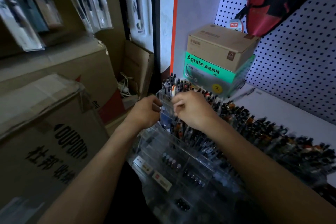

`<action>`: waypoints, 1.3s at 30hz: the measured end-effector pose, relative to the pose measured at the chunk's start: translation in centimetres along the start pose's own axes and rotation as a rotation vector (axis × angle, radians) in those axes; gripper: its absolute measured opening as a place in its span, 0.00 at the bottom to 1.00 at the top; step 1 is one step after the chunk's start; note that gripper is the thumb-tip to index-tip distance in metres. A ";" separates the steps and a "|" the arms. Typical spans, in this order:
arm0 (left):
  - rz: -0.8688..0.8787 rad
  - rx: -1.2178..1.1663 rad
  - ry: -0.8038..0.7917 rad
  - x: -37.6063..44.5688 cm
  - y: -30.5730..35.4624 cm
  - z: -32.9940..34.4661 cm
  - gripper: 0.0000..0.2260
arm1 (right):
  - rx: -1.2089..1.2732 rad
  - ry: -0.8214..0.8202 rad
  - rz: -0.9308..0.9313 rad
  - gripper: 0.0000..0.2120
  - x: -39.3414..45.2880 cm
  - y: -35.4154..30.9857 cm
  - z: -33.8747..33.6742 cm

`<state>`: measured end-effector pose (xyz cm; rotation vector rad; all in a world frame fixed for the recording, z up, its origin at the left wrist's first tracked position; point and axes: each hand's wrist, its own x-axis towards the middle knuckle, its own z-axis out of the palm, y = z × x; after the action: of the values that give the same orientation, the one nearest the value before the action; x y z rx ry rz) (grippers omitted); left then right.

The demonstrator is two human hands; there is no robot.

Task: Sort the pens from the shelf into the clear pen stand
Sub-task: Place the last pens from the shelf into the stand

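Note:
A clear tiered pen stand (pixel 183 152) runs along the white shelf, packed with several dark pens (pixel 254 125). Its far left corner holds an upright cluster of pens (pixel 174 82). My left hand (pixel 145 111) hovers at the stand's left edge with fingers curled together; nothing shows in it. My right hand (pixel 190 109) is closed over the top rows, its fingers pinched around a white-bodied pen (pixel 173 91) that stands in the corner compartment. Motion blur softens the pens on the right.
A green Agnite box (pixel 209 74) with a brown carton (pixel 220 45) on top stands behind the stand. A loose pen (pixel 243 92) lies on the shelf (pixel 283 109). Big cardboard boxes (pixel 45 142) crowd the left. A pegboard wall (pixel 300 56) rises at right.

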<state>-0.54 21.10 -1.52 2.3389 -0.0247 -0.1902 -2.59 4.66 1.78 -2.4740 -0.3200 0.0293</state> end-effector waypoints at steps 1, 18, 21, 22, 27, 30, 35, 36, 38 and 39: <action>0.007 0.016 0.023 -0.1 0.0 0.0 0.12 | 0.001 0.017 -0.013 0.07 -0.5 0.1 -0.5; 0.585 -0.327 -0.125 -2.4 13.7 2.5 0.07 | 0.222 0.429 0.094 0.05 -8.4 6.3 -13.5; 0.600 -0.200 -0.173 0.1 17.0 3.9 0.05 | 0.167 0.474 0.192 0.05 -8.6 9.8 -14.9; 0.607 -0.138 -0.183 1.0 18.0 4.6 0.04 | 0.182 0.486 0.225 0.05 -8.7 11.0 -15.3; 0.573 0.264 -0.259 5.0 22.1 8.2 0.07 | 0.250 0.515 0.358 0.03 -9.4 15.7 -16.4; 0.530 0.538 -0.279 7.3 23.8 11.0 0.11 | 0.290 0.489 0.412 0.05 -9.5 17.6 -16.9; 0.350 0.786 -0.289 10.3 25.0 16.5 0.08 | 0.305 0.466 0.432 0.08 -9.7 19.5 -18.1; 0.314 0.796 -0.284 10.6 25.1 17.3 0.08 | 0.319 0.473 0.427 0.08 -9.9 19.8 -18.3; 0.281 0.823 -0.281 11.4 25.2 18.9 0.10 | 0.342 0.473 0.423 0.09 -10.4 20.4 -18.7; 0.270 0.843 -0.287 11.7 25.1 19.6 0.12 | 0.337 0.463 0.428 0.09 -10.7 20.7 -18.9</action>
<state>9.21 -11.27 1.37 3.0761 -0.6748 -0.4436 -6.49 -24.99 3.80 -2.0909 0.3837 -0.2836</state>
